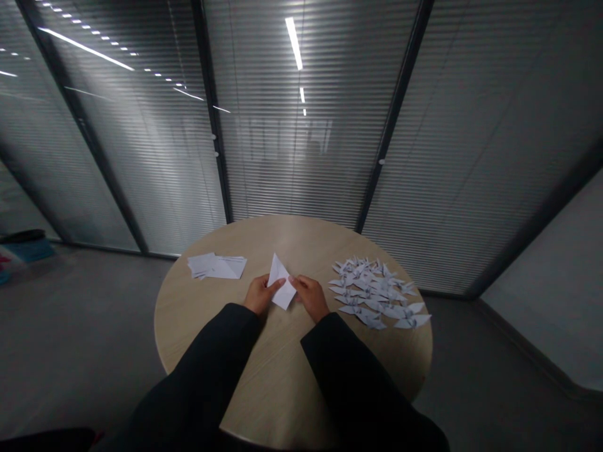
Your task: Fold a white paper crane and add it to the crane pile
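A white, partly folded sheet of paper (281,287) lies near the middle of the round wooden table (264,245), one pointed corner raised away from me. My left hand (259,294) pinches its left edge with closed fingers. My right hand (309,296) grips its right edge, fingers curled on the paper. Dark sleeves cover both forearms.
A small stack of flat white sheets (216,266) lies on the table to the left. Several folded paper cranes (377,292) are spread on the right side. Behind the table stand glass walls with closed blinds; grey floor surrounds the table.
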Available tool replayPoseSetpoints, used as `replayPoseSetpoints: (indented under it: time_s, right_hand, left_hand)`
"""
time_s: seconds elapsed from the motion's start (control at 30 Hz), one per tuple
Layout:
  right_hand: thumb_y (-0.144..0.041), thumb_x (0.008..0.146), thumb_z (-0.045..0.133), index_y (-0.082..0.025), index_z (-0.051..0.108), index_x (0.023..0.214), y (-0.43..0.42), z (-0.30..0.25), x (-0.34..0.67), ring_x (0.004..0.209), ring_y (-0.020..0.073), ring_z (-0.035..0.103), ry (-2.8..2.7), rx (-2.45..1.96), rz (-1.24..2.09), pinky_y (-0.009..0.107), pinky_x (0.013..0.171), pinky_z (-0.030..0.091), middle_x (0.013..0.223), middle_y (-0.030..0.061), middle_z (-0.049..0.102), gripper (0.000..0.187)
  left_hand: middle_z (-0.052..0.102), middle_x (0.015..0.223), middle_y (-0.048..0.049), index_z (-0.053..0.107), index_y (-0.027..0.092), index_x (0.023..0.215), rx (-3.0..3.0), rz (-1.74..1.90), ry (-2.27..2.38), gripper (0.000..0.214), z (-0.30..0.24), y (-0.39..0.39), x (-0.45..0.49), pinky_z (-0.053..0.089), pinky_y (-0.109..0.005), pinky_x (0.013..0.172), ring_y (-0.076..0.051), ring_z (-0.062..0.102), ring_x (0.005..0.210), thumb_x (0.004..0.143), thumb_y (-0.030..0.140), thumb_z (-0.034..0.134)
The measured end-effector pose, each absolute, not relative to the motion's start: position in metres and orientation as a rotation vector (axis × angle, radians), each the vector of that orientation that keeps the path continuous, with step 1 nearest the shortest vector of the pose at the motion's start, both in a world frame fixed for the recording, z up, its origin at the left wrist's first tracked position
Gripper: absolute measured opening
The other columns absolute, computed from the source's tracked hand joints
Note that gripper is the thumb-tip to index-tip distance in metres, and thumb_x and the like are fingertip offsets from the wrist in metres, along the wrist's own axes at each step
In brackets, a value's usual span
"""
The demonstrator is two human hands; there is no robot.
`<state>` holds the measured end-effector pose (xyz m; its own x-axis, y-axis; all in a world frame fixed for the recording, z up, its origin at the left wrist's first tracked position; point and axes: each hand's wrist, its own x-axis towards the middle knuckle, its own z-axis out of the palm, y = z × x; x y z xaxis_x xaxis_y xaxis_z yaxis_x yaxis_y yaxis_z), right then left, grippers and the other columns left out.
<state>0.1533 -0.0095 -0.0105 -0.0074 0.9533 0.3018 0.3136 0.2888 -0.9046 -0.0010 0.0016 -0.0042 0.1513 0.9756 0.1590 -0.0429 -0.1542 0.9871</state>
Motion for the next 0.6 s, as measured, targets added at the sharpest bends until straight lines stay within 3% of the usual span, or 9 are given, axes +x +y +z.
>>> replayPoseSetpoints:
  time_s: [0.2, 0.47, 0.6]
  right_hand:
    - [-0.047, 0.082, 0.047, -0.021, 0.045, 0.054, -0.0098, -0.0095, 0.1541, 0.049, 0.0113, 0.044, -1.565, -1.199, 0.709, 0.022, 0.047, 0.034, 0.05, -0.0037, 0.045, 0.038]
    - [-0.056, 0.079, 0.05, -0.021, 0.042, 0.048, -0.014, -0.0056, 0.151, 0.043, 0.0099, 0.04, -1.484, -1.237, 0.84, 0.022, 0.043, 0.032, 0.044, -0.005, 0.039, 0.048]
    - [-0.056, 0.08, 0.05, -0.021, 0.045, 0.054, -0.0163, -0.0034, 0.1499, 0.043, 0.0098, 0.042, -1.473, -1.18, 0.858, 0.021, 0.045, 0.035, 0.045, -0.0059, 0.041, 0.044]
  left_hand:
    - [0.068, 0.065, -0.0087, 0.068, 0.008, 0.074, 1.376, 1.221, 1.005, 0.044, -0.0023, 0.0001, -0.0006, 0.041, -0.026, 0.053, -0.016, 0.057, 0.055, 0.059, 0.05, 0.075]
    - [0.067, 0.064, -0.008, 0.066, 0.009, 0.071, 1.318, 1.278, 1.015, 0.045, 0.0027, -0.0027, 0.0002, 0.04, -0.027, 0.053, -0.016, 0.057, 0.053, 0.056, 0.05, 0.075]
    - [0.068, 0.065, -0.0086, 0.066, 0.009, 0.072, 1.319, 1.307, 1.051, 0.045, 0.0022, -0.0006, -0.0022, 0.041, -0.027, 0.053, -0.017, 0.058, 0.055, 0.058, 0.051, 0.074]
